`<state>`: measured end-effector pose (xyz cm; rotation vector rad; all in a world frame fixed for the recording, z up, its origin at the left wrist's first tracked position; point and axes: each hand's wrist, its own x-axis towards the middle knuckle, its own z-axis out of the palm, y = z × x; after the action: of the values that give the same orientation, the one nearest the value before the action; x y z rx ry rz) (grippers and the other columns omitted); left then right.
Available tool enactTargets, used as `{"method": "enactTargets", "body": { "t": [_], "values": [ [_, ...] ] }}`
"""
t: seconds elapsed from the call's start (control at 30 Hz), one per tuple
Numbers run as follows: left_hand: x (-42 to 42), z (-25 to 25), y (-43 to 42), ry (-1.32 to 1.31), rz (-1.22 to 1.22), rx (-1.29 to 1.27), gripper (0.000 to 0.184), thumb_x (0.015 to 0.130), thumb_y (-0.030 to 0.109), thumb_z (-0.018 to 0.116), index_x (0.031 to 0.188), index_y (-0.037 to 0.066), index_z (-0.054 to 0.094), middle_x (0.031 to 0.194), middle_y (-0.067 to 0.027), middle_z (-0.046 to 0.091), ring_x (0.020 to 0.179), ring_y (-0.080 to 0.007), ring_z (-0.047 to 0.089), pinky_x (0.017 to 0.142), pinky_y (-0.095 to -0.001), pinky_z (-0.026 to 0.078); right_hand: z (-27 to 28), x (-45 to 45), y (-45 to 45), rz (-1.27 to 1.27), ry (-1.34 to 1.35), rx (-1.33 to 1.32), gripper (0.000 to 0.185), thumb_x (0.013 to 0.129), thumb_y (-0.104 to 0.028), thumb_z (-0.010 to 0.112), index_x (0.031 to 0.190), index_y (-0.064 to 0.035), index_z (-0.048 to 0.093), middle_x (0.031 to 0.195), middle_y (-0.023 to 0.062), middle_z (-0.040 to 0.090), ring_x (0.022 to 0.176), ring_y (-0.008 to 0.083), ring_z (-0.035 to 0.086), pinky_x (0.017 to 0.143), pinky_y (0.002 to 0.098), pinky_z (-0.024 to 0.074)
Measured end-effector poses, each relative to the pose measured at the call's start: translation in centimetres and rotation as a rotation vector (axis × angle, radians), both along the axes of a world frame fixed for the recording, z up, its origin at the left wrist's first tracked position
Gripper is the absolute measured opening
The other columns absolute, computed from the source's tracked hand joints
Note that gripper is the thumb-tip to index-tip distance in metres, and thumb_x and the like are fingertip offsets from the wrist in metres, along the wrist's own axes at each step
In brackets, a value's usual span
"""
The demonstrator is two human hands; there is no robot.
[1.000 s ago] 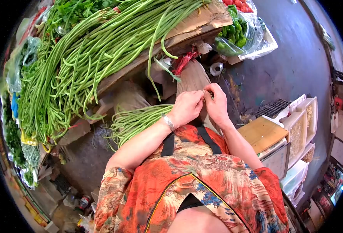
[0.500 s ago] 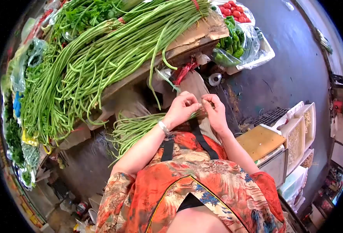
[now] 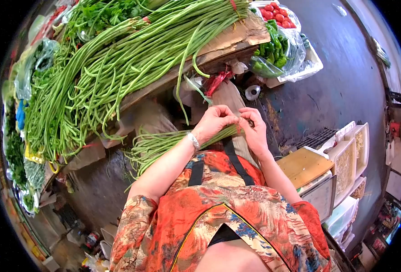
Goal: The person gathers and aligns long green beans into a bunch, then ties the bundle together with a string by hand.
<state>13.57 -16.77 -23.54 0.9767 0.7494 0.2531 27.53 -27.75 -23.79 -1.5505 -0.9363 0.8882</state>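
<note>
My left hand (image 3: 215, 123) is pinched, its thumb and forefinger meeting close to my right hand's fingertips. My right hand (image 3: 254, 132) is pinched too, its fingers curled. Whatever lies between the fingertips is too small to make out. Beneath my left hand and forearm, a bunch of long green beans (image 3: 157, 147) lies across my lap, its gathered end by my fingers. A much larger heap of long beans (image 3: 132, 68) covers the stall ahead of me, several ends hanging over its edge.
Leafy greens (image 3: 103, 18) lie behind the heap. Green peppers (image 3: 275, 50) in clear plastic and red tomatoes (image 3: 280, 17) in a white tray stand at the upper right. White bins (image 3: 344, 167) and a brown board (image 3: 305, 165) are on my right. Cardboard (image 3: 237, 38) lines the stall's edge.
Both hands stay together near the bunch's end, with small finger movements. My left wrist has turned slightly, and more of the bunch shows beneath it.
</note>
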Motion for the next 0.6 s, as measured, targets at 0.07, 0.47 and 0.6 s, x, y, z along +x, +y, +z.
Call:
{"method": "enactTargets", "body": {
  "t": [0.07,0.47,0.6],
  "values": [
    [-0.03,0.32,0.07,0.051,-0.021,0.043,0.010,0.083,0.009,0.071,0.083,0.004,0.062,0.078,0.0015,0.064,0.072,-0.0065,0.057,0.067,-0.0216,0.048,0.09,-0.05,-0.07,-0.015,0.001,-0.021,0.006,0.085,-0.004,0.063,0.089,-0.0022,0.060,0.113,0.0081,0.056,0.093,0.0188,0.056,0.083,0.0318,0.0451],
    [0.00,0.78,-0.11,0.057,-0.077,0.156,0.013,0.080,0.004,0.069,0.089,0.002,0.060,0.084,-0.0009,0.064,0.076,-0.0074,0.060,0.069,-0.0225,0.050,0.21,-0.02,-0.49,-0.050,-0.273,-0.017,0.009,0.080,-0.011,0.069,0.088,-0.0074,0.066,0.118,0.0075,0.057,0.112,0.0254,0.051,0.095,0.0382,0.0383],
    [0.27,0.69,-0.03,0.143,-0.134,0.365,0.014,0.079,0.006,0.068,0.089,0.001,0.060,0.082,-0.0003,0.063,0.073,-0.0057,0.057,0.066,-0.0218,0.049,0.21,-0.07,-0.57,-0.051,-0.240,-0.078,0.010,0.082,-0.012,0.068,0.089,-0.0056,0.067,0.121,0.0097,0.059,0.112,0.0268,0.053,0.095,0.0390,0.0403]
  ]
}}
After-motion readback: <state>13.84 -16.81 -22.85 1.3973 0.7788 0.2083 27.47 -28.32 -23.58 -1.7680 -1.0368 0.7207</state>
